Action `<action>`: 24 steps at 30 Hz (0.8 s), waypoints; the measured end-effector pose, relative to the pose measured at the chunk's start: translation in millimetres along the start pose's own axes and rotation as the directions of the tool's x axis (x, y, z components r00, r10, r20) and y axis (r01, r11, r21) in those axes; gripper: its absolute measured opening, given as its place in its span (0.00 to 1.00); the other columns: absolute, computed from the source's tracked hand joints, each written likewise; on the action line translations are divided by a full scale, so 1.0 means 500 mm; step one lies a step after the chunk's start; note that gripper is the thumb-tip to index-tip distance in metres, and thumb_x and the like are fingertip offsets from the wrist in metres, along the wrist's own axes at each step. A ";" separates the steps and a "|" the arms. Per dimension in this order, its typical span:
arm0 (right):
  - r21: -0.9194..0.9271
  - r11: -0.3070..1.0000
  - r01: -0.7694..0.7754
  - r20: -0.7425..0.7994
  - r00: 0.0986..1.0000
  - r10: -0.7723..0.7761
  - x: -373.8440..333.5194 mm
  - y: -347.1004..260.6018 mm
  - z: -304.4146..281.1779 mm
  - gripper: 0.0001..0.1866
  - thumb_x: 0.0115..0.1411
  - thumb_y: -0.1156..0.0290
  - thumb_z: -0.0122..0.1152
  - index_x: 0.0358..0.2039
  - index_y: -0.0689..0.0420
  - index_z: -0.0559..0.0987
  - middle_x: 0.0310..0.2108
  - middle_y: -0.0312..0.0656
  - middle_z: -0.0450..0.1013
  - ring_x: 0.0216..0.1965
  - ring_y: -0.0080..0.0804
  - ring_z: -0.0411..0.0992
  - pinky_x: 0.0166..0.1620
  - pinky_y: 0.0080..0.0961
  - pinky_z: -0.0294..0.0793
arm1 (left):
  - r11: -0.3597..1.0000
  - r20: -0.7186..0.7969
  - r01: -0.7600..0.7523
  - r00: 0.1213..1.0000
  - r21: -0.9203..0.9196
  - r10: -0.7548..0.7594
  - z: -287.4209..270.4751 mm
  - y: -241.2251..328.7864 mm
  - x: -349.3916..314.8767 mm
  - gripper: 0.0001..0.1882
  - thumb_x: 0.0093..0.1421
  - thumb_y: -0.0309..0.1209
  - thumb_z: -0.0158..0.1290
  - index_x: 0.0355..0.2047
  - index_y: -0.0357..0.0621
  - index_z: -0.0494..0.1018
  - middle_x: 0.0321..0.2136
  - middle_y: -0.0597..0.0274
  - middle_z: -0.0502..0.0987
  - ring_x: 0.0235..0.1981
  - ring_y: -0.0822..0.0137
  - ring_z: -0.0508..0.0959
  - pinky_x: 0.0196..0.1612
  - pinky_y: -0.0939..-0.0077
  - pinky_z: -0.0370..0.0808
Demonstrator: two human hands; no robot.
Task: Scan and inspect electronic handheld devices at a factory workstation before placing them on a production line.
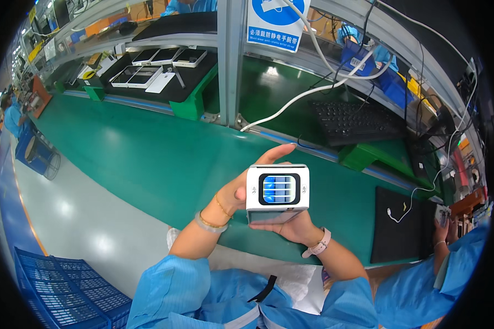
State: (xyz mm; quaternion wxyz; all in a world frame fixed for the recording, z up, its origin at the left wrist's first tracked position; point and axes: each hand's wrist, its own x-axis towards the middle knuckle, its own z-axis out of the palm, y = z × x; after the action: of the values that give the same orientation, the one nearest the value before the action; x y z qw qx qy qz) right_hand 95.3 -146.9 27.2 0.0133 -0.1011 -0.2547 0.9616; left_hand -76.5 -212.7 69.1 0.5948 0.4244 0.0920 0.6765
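Between my hands, above the green bench top (142,148), is a white box-shaped device (252,189). Its upward face has a black-framed, rounded window showing blue and pale bands, and a dark side faces me. My left hand (241,189) closes around its left side, with the index finger stretched out past the far edge. Under its near right part, my right hand (297,226) supports it, most of the fingers hidden by the device. The exact kind of device cannot be told.
A metal post (230,66) rises behind the bench. White phone-like trays (137,77) lie on a raised black mat at back left; a black keyboard (357,120) is at back right. A black mat (395,225) with a white cable lies right, beside a co-worker's sleeve (433,279). Blue crates (66,290) stand lower left.
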 end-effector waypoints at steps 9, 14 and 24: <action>-0.016 1.000 0.007 -0.044 0.999 -0.008 0.000 0.002 0.005 0.27 0.68 0.60 0.38 0.62 0.62 0.58 0.61 0.55 0.59 0.61 0.53 0.60 0.63 0.55 0.60 | 1.000 0.029 -0.001 1.000 -0.011 0.001 -0.006 0.001 0.004 0.67 0.31 0.62 0.69 0.68 0.56 0.46 0.50 0.30 0.66 0.47 0.39 0.74 0.48 0.49 0.75; -0.052 0.999 0.009 -0.044 0.999 -0.011 0.000 0.001 0.010 0.27 0.69 0.59 0.35 0.62 0.64 0.58 0.61 0.56 0.58 0.60 0.53 0.61 0.62 0.55 0.61 | 0.999 -0.027 -0.029 0.999 0.037 0.031 -0.012 0.001 0.012 0.67 0.31 0.65 0.66 0.68 0.55 0.46 0.48 0.32 0.69 0.46 0.40 0.75 0.46 0.50 0.76; -0.061 0.998 0.003 -0.048 0.999 -0.005 0.000 -0.013 0.021 0.28 0.70 0.56 0.30 0.62 0.62 0.56 0.59 0.57 0.59 0.59 0.56 0.62 0.57 0.61 0.65 | 0.993 -0.186 -0.046 0.980 0.107 0.066 -0.029 -0.002 0.022 0.65 0.37 0.70 0.59 0.67 0.51 0.42 0.48 0.40 0.71 0.45 0.46 0.77 0.48 0.53 0.77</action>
State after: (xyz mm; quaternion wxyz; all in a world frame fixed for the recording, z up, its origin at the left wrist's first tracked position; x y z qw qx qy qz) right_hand 93.1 -146.5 39.4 0.0183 -0.1239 -0.2837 0.9507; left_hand -85.1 -197.2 64.7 0.5415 0.3906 0.1706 0.7246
